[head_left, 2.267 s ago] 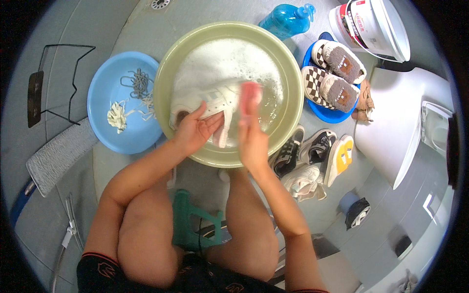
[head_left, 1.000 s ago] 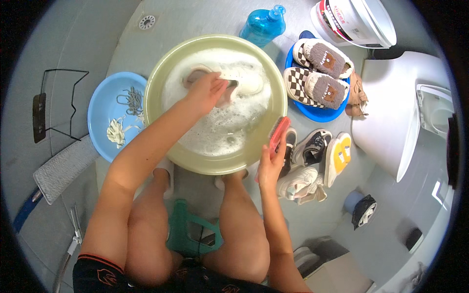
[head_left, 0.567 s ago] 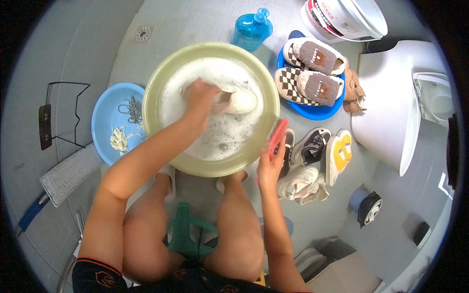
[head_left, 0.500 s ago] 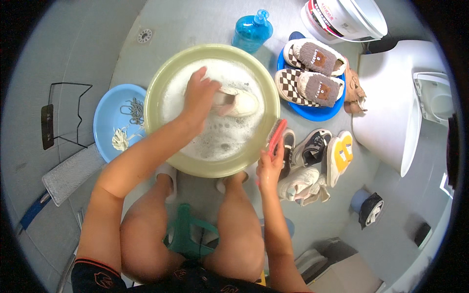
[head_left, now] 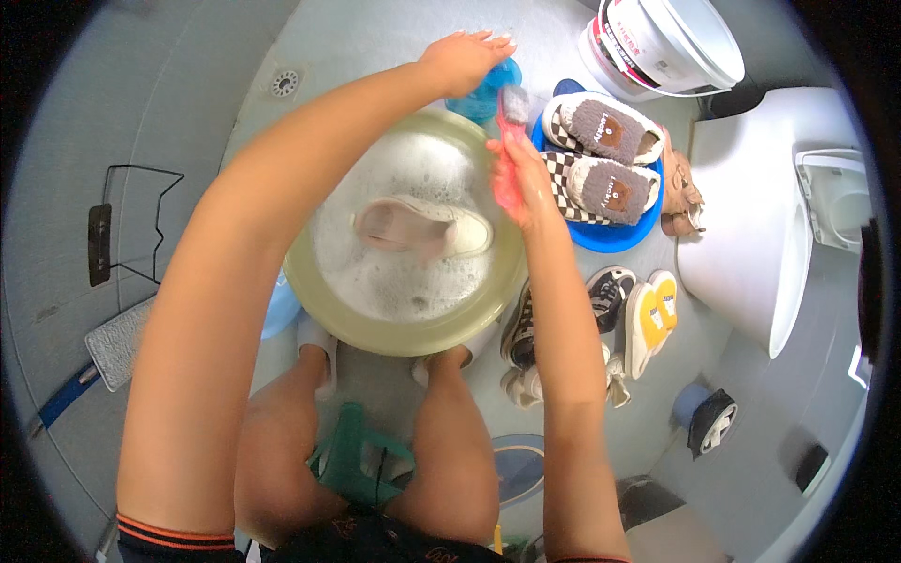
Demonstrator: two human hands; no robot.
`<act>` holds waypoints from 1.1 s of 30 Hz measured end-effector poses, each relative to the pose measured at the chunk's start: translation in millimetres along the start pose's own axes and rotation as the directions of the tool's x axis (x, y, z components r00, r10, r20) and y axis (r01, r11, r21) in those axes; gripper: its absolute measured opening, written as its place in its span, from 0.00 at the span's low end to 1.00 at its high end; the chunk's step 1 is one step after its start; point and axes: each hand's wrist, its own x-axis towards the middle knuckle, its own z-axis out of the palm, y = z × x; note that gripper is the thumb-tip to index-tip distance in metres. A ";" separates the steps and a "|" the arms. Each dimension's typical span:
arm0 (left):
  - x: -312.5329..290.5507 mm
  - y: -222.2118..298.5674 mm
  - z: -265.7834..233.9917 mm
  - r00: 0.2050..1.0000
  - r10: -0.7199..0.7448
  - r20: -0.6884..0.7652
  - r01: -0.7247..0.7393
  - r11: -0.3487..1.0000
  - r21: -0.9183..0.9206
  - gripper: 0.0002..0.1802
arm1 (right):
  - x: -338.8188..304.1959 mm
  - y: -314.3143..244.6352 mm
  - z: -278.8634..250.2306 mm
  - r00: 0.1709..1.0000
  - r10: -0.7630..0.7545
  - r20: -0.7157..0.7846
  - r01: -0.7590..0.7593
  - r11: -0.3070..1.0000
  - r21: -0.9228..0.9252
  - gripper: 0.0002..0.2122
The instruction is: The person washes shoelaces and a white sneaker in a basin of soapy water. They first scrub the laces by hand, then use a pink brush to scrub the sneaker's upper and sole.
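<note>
My left hand [head_left: 465, 61] lies over the top of a blue pump bottle [head_left: 474, 106] behind the basin, its fingers stretched out; the pump head is hidden under it. In my right hand [head_left: 528, 178] is a pink scrubbing brush [head_left: 513, 105], its bristles turned up close beside the bottle. A pale shoe [head_left: 466, 235] floats or rests, partly sunk, in foamy water inside the light green basin [head_left: 380, 340]. Neither hand touches the shoe.
Checkered fluffy slippers [head_left: 615, 127] sit in a blue basin [head_left: 610, 239] at the right, near a white bucket [head_left: 638, 47] and a toilet [head_left: 741, 206]. Several shoes [head_left: 648, 324] stand below them. My left arm mostly covers a light blue basin [head_left: 280, 310].
My left hand has left the shoe and moved up to the pump bottle. My right hand has carried the brush up from the basin's lower right to beside the bottle.
</note>
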 end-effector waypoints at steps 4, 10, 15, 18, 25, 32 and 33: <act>-7.0 -1.1 4.4 1.000 -0.022 0.003 0.022 0.999 0.026 0.38 | 18.8 0.5 -1.3 1.000 0.025 0.016 -0.022 0.991 -0.128 0.12; -3.3 6.2 3.1 0.999 0.000 0.038 -0.002 0.998 0.065 0.32 | 38.8 3.3 -9.3 0.999 -0.022 0.026 0.027 0.984 -0.178 0.10; -4.7 -0.2 -4.1 0.996 -0.026 0.083 0.026 1.000 0.010 0.32 | 46.3 7.3 -13.0 0.997 -0.036 0.066 0.044 0.990 -0.137 0.09; -4.9 3.5 -6.4 0.995 -0.033 0.096 0.032 0.999 0.012 0.34 | 47.4 7.9 -17.0 0.996 -0.045 0.076 0.056 0.988 -0.146 0.09; -2.9 0.7 1.3 0.996 -0.010 0.090 0.009 1.000 0.011 0.35 | 48.6 11.6 -20.0 0.996 -0.040 0.079 0.051 0.989 -0.141 0.10; -1.2 -0.1 -0.4 0.992 -0.048 0.121 0.045 0.999 0.021 0.33 | 34.7 18.3 -16.5 0.993 -0.007 0.117 0.021 0.992 -0.124 0.10; -3.4 -5.8 4.7 0.994 -0.068 0.089 0.075 0.994 -0.078 0.31 | 29.2 18.9 -13.7 0.993 -0.007 0.118 0.023 0.991 -0.136 0.10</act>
